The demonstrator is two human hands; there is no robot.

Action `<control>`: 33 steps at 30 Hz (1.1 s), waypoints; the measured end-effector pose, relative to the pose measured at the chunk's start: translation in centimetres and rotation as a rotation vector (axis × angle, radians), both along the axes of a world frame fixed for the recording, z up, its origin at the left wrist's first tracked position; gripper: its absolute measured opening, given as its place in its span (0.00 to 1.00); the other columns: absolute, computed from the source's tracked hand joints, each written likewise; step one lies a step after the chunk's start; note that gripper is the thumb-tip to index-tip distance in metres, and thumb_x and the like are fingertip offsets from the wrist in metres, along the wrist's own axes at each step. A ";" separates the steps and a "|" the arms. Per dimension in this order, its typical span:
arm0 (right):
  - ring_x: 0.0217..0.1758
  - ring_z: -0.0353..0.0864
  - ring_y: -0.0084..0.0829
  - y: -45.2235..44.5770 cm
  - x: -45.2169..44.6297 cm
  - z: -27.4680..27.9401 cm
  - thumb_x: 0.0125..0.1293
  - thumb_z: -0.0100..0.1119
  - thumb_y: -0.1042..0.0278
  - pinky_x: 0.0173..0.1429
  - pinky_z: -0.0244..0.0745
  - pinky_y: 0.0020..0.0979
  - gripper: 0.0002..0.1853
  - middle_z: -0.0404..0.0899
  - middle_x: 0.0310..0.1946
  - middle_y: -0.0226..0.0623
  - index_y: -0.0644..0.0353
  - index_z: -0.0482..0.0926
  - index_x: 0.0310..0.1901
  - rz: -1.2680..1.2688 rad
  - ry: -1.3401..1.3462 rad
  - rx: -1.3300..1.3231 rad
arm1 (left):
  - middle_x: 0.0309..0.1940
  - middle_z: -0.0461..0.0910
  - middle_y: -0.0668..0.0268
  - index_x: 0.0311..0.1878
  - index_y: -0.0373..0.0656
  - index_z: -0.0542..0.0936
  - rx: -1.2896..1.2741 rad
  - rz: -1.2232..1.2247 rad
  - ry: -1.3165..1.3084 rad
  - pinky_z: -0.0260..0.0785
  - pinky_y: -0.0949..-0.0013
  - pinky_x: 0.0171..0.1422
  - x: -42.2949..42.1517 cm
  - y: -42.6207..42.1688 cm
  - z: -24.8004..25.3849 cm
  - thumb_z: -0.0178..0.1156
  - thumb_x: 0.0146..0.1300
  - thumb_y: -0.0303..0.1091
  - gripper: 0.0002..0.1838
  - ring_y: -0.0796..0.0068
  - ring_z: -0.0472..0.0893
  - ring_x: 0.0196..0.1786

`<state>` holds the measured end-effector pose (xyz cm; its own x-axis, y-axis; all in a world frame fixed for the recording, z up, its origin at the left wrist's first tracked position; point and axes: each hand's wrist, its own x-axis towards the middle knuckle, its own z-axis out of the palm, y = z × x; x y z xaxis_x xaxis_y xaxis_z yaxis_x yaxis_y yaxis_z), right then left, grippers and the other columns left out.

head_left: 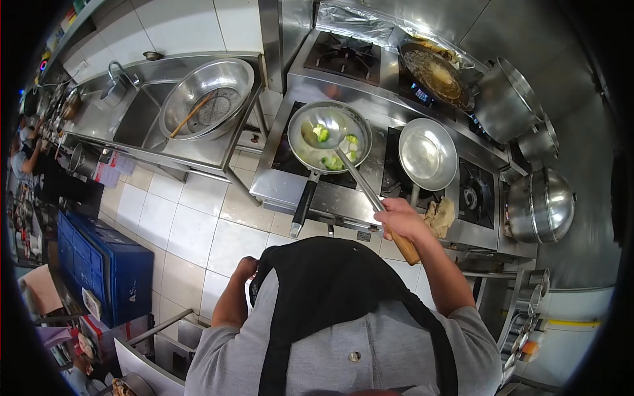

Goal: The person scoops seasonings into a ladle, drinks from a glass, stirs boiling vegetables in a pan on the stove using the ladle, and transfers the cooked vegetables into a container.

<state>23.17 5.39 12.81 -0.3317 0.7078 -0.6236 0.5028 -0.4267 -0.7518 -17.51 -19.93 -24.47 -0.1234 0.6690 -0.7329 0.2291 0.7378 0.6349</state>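
My right hand (404, 220) is closed around the wooden-ended handle of a long metal ladle (362, 179). The ladle's round bowl is over a frying pan (300, 155), with a piece of broccoli (321, 132) in it. More broccoli pieces (335, 162) lie in pale liquid in the pan. This pan sits on the front left burner, its black handle (304, 206) pointing toward me, untouched by either hand. My left hand (246, 268) is low beside my apron, away from the stove; its fingers are mostly hidden.
A second pan (428, 155) stands right of the first, near a crumpled cloth (440, 218). Behind are a wok of bubbling oil (432, 71) and a tall pot (507, 99). A large metal bowl (173, 109) rests by the sink; a blue crate (125, 277) stands on the floor at left.
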 end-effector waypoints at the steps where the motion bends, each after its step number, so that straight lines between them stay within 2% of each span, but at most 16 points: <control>1: 0.16 0.72 0.26 -0.1 0.4 0.1 0.62 0.60 0.72 0.18 0.67 0.30 0.08 0.70 0.22 0.35 0.68 0.73 0.34 0.016 0.018 -0.006 | 0.33 0.83 0.55 0.48 0.33 0.80 0.000 -0.038 0.052 0.80 0.61 0.27 0.2 0.0 0.9 0.53 0.68 0.38 0.16 0.63 0.85 0.29; 5: 0.16 0.72 0.26 -0.3 1.0 0.5 0.62 0.60 0.73 0.18 0.68 0.31 0.08 0.70 0.22 0.34 0.69 0.73 0.34 -0.017 0.033 -0.016 | 0.32 0.83 0.55 0.46 0.33 0.80 -0.036 0.009 0.051 0.80 0.61 0.27 0.8 0.3 3.1 0.53 0.68 0.38 0.16 0.64 0.85 0.29; 8: 0.16 0.72 0.26 -0.1 0.5 -0.2 0.62 0.59 0.73 0.18 0.68 0.32 0.07 0.70 0.22 0.35 0.69 0.74 0.34 -0.011 0.015 0.059 | 0.32 0.83 0.54 0.44 0.33 0.81 -0.051 -0.049 0.094 0.80 0.61 0.27 0.9 0.5 3.0 0.54 0.67 0.37 0.16 0.64 0.85 0.29; 11: 0.15 0.72 0.26 -0.5 0.9 0.5 0.61 0.59 0.74 0.19 0.68 0.31 0.07 0.71 0.23 0.35 0.69 0.74 0.34 -0.006 0.004 -0.008 | 0.35 0.83 0.52 0.45 0.32 0.82 -0.011 0.044 0.048 0.81 0.61 0.28 0.6 0.3 2.0 0.53 0.67 0.37 0.16 0.62 0.85 0.29; 13: 0.15 0.72 0.26 -0.8 1.3 1.7 0.61 0.59 0.73 0.19 0.68 0.32 0.07 0.70 0.22 0.35 0.69 0.73 0.34 0.020 -0.013 0.007 | 0.38 0.84 0.52 0.47 0.32 0.82 0.105 -0.075 0.107 0.82 0.61 0.29 0.7 0.1 1.9 0.53 0.67 0.37 0.17 0.61 0.86 0.32; 17: 0.15 0.72 0.27 -0.2 0.9 -2.4 0.61 0.59 0.75 0.18 0.69 0.33 0.06 0.70 0.22 0.35 0.69 0.74 0.35 -0.043 0.031 0.025 | 0.42 0.83 0.52 0.48 0.34 0.83 0.045 -0.159 0.114 0.83 0.61 0.30 0.8 0.2 1.9 0.53 0.67 0.36 0.17 0.62 0.86 0.36; 19: 0.15 0.71 0.27 -0.7 1.2 -0.8 0.61 0.59 0.75 0.18 0.69 0.33 0.06 0.70 0.22 0.35 0.69 0.74 0.35 -0.055 0.067 -0.013 | 0.45 0.82 0.51 0.47 0.36 0.84 0.095 -0.294 0.213 0.83 0.60 0.30 0.6 0.1 2.0 0.53 0.66 0.35 0.16 0.61 0.86 0.39; 22: 0.15 0.71 0.27 -0.9 2.0 0.7 0.61 0.59 0.75 0.18 0.67 0.32 0.06 0.70 0.22 0.34 0.69 0.75 0.35 -0.065 0.110 -0.056 | 0.42 0.83 0.49 0.45 0.35 0.84 0.111 -0.239 0.195 0.83 0.59 0.30 0.3 0.0 2.7 0.54 0.65 0.35 0.15 0.58 0.86 0.37; 24: 0.15 0.70 0.27 -0.6 1.5 0.4 0.61 0.59 0.74 0.17 0.66 0.31 0.06 0.69 0.22 0.34 0.68 0.74 0.34 -0.069 0.027 -0.033 | 0.40 0.83 0.49 0.43 0.34 0.84 0.114 -0.214 0.177 0.83 0.58 0.30 0.9 -0.6 2.9 0.54 0.65 0.36 0.15 0.57 0.86 0.36; 26: 0.15 0.70 0.27 -0.7 0.8 -1.2 0.61 0.60 0.73 0.17 0.65 0.30 0.07 0.68 0.21 0.34 0.67 0.73 0.33 -0.082 0.059 0.010 | 0.36 0.83 0.50 0.43 0.33 0.83 -0.029 -0.016 0.104 0.82 0.59 0.29 1.0 -0.3 2.8 0.55 0.65 0.36 0.15 0.58 0.86 0.33; 27: 0.15 0.70 0.27 -0.7 0.6 -1.2 0.61 0.60 0.73 0.17 0.65 0.30 0.07 0.68 0.21 0.33 0.67 0.73 0.33 -0.071 0.048 -0.009 | 0.35 0.83 0.52 0.44 0.32 0.82 -0.021 -0.014 0.117 0.82 0.60 0.29 0.9 -0.5 3.0 0.55 0.65 0.36 0.16 0.61 0.86 0.32; 32: 0.14 0.69 0.26 -0.8 1.7 -0.4 0.60 0.59 0.74 0.17 0.66 0.30 0.06 0.68 0.22 0.33 0.66 0.72 0.32 -0.058 0.091 -0.070 | 0.33 0.82 0.53 0.43 0.30 0.82 0.038 0.029 0.086 0.82 0.61 0.29 0.5 -0.6 2.8 0.55 0.66 0.38 0.17 0.61 0.85 0.30; 33: 0.14 0.69 0.26 -0.9 1.7 -1.0 0.60 0.59 0.74 0.17 0.66 0.30 0.06 0.68 0.22 0.33 0.66 0.72 0.32 -0.059 0.088 -0.073 | 0.33 0.82 0.53 0.43 0.30 0.82 0.047 -0.032 0.097 0.82 0.61 0.30 0.5 -0.5 3.7 0.55 0.65 0.37 0.17 0.61 0.85 0.30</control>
<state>24.88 4.49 11.78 -0.3465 0.6815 -0.6446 0.4087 -0.5089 -0.7576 -17.05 -20.39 -20.81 -0.1706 0.7067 -0.6866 0.3139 0.6995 0.6420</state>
